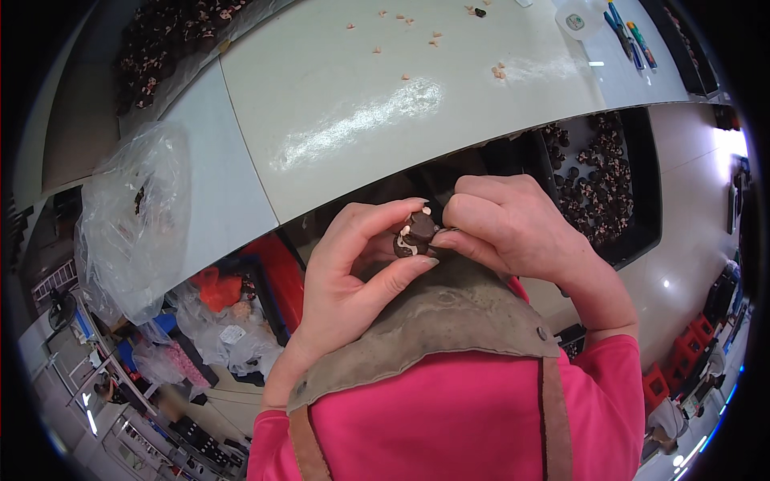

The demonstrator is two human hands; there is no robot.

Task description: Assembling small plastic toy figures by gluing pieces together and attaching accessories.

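My left hand (343, 276) holds a small dark brown figurine (419, 229) with pale pink patches, gripped between the thumb and the fingers. It is held just off the near edge of the table, above my apron. My right hand (517, 228) is closed in a pinch against the figurine's right side, fingers curled and thumb pressed in. Whatever lies between those fingertips is too small and hidden to make out.
Pale pink bits (433, 36) lie scattered over the white table (321, 88). A black tray (642, 184) of similar brown and pink pieces sits at right below the tabletop. Clear plastic bags (132, 216) hang at left. Pens (622, 36) lie at far right.
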